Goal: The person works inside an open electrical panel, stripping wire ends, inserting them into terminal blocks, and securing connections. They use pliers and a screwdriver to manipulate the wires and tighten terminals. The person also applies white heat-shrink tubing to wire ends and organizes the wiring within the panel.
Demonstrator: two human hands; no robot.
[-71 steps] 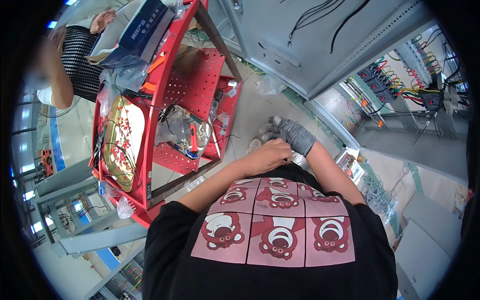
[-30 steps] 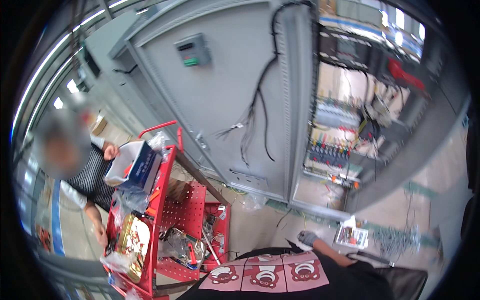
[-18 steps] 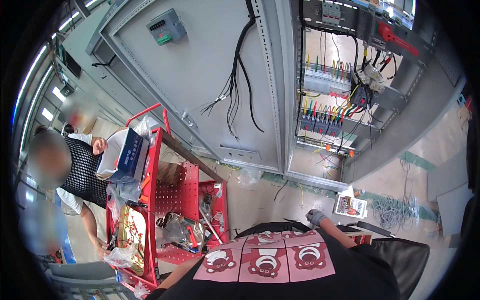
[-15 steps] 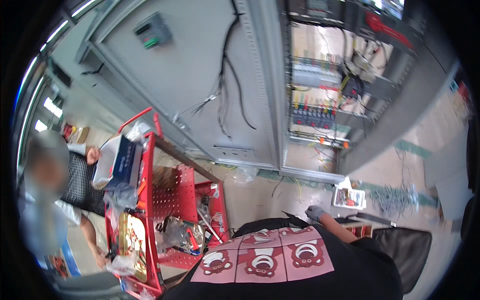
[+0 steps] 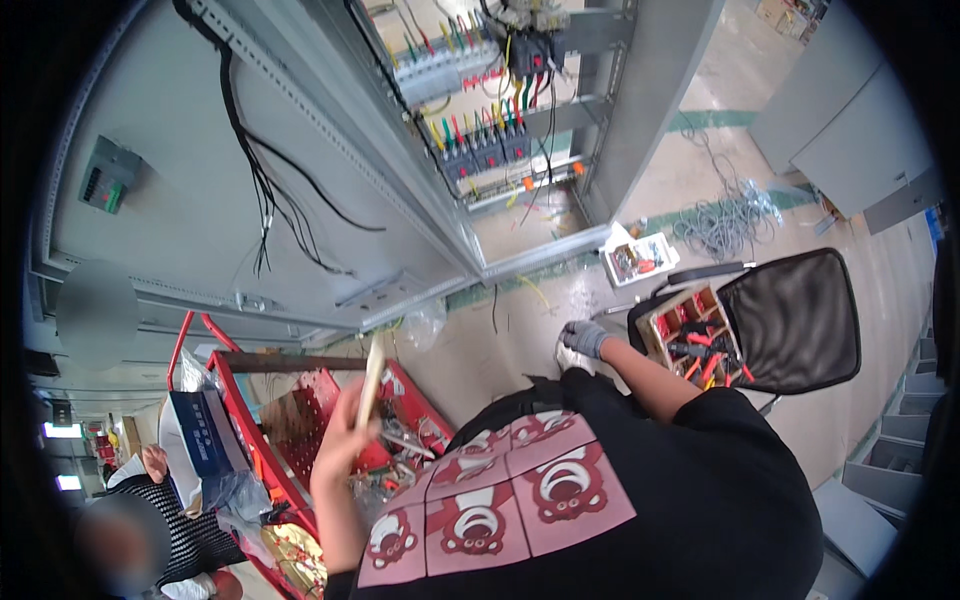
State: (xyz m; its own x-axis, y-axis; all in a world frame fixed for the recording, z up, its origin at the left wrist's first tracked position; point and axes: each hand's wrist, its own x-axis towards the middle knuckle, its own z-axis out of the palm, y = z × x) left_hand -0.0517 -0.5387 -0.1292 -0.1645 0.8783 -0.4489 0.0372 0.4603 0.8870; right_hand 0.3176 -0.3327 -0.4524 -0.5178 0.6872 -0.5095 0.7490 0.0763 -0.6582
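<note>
My left hand [image 5: 343, 432], bare, is raised over the red tool cart [image 5: 262, 455]. Its fingers close around a pale, flat, narrow piece [image 5: 371, 382] seen nearly edge-on; its kind cannot be told. My right hand [image 5: 584, 339] wears a grey glove and sits low in front of my body, beside the chair. The gloved fingers look curled in; whatever they hold, if anything, is hidden. Ahead stands an open grey electrical cabinet with breakers [image 5: 485, 150] and coloured wires. Black cables [image 5: 262, 170] hang along its door panel [image 5: 300, 110].
A black mesh chair [image 5: 795, 320] carries a wooden box [image 5: 690, 300] of red-handled tools. A white tray [image 5: 655, 262] of small parts and coiled grey cable [image 5: 722, 228] lie on the floor. At left, another person [image 5: 185, 535] stands by the cart near a blue box [image 5: 200, 435].
My left hand has come into view, holding the pale piece. My view has turned right, bringing the tool box on the chair into sight. The gloved right hand stays low.
</note>
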